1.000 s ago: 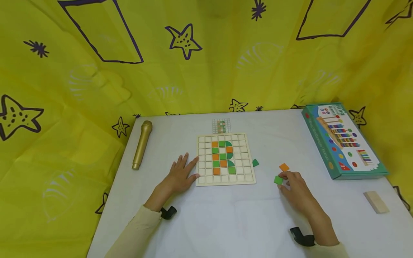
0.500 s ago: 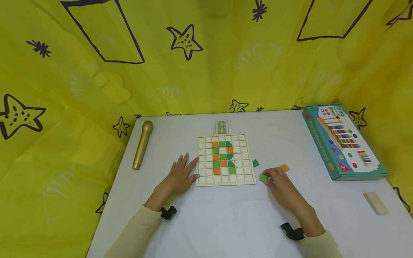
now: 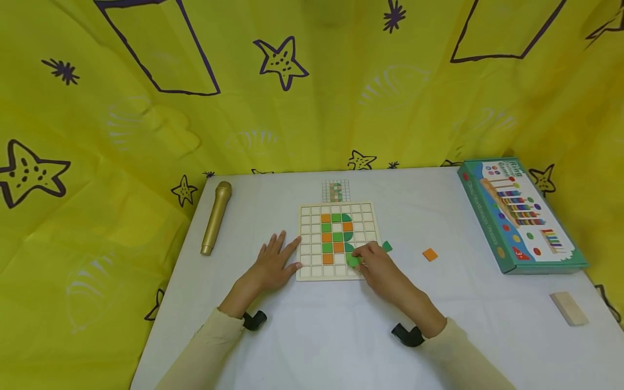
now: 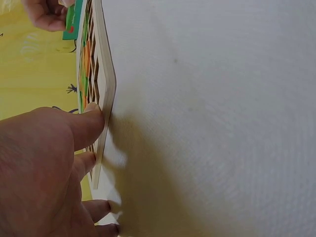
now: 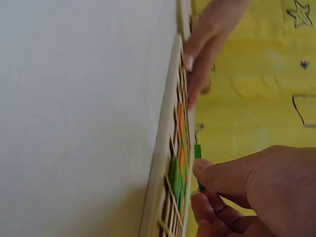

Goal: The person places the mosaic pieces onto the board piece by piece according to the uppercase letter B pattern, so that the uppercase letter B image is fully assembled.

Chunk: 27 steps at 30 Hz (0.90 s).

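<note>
A light wooden grid board (image 3: pixel 317 279) lies on the white table, with orange and green tiles forming a letter R shape. My left hand (image 3: pixel 274 265) lies at the board's left edge, fingers spread; its thumb (image 4: pixel 89 126) touches the rim. Over the lower right part of the R, my right hand (image 3: pixel 387 275) pinches a green square tile (image 5: pixel 198 151) between thumb and fingers. The right wrist view shows that tile just above the board. Beside the board's right edge rests a loose dark green piece (image 3: pixel 387 246), and an orange square tile (image 3: pixel 430 254) lies farther right.
A small pattern card (image 3: pixel 344 187) lies behind the board. To the left is a gold microphone (image 3: pixel 216 219). A green-edged game box (image 3: pixel 524 216) occupies the back right, with a pale wooden block (image 3: pixel 569 309) in front of it. Yellow patterned cloth hangs behind the table.
My right hand has carried the green square tile leftward from beside the orange tile to above the board. The left hand has stayed at the board's edge.
</note>
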### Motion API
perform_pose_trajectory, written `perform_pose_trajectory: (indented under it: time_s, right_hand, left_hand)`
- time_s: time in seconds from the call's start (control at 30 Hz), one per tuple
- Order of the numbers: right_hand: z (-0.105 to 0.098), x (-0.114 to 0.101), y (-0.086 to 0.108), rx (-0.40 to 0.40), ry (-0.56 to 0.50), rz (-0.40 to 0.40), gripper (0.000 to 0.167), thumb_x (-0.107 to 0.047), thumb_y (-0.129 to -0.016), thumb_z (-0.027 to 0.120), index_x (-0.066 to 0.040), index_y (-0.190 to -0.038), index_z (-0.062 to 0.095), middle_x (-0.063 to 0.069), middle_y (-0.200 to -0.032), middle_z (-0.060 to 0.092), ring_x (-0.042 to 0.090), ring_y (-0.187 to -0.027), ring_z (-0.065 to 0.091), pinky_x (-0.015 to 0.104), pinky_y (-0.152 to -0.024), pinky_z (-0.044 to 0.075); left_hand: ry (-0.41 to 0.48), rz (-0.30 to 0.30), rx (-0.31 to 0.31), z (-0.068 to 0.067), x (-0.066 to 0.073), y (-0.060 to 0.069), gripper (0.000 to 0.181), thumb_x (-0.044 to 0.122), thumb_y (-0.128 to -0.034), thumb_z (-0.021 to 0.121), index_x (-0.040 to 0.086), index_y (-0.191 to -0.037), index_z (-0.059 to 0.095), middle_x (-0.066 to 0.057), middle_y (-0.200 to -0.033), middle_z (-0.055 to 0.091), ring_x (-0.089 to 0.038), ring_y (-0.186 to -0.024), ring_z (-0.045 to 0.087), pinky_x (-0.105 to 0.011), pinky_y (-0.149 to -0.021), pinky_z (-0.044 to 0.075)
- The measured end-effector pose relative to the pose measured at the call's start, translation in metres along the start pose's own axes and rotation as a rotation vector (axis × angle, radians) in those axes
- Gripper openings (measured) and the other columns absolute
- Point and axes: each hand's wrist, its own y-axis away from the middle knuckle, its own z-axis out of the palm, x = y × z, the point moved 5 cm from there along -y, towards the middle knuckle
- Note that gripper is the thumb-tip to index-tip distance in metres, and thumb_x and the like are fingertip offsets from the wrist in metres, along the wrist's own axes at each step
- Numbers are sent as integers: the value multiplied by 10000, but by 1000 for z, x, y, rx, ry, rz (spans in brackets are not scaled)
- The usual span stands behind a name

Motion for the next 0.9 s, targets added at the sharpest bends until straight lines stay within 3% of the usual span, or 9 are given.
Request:
perform_pose_trajectory:
  time_s: [0.17, 0.33, 0.53, 0.9]
  right_hand:
    - [17, -21, -8, 1, 36, -50, 278, -25, -956, 761, -9, -1222, 683, 109, -1150, 621, 312, -1111, 641, 450, -942, 541]
    - [28, -30, -13, 15, 51, -49, 302, -29, -936, 786, -38, -1220, 682, 67, -1091, 634, 263, -1039, 629, 402, -866, 494]
    - [34, -35, -15, 45, 73, -82, 173, -8, -929, 787, -98, -1058, 714, 26, -1054, 629, 229, -1039, 624, 364, -796, 456]
    - [40, -41, -16, 28, 94, -173, 164, 21, -918, 785, -93, -1029, 747, 33, -1006, 648, 221, -964, 632, 405, -852, 541]
  left_hand:
    - [-1, 14, 2, 0, 0, 0, 708, 498, -1089, 526, 254, -1697, 255, -221, -1762, 60, -469, -1621, 17, -681, -1274, 95]
    - [-3, 18, -4, 0, 0, -1, 713, 508, -1090, 517, 259, -1699, 244, -222, -1762, 55, -468, -1621, 11, -683, -1274, 89]
    - [-3, 10, -6, 1, -2, -1, 711, 511, -1089, 515, 267, -1699, 244, -216, -1764, 53, -469, -1622, 8, -688, -1272, 91]
    - [4, 18, -7, 2, -3, -1, 706, 511, -1093, 504, 263, -1700, 241, -227, -1760, 53, -475, -1620, 10, -694, -1268, 92]
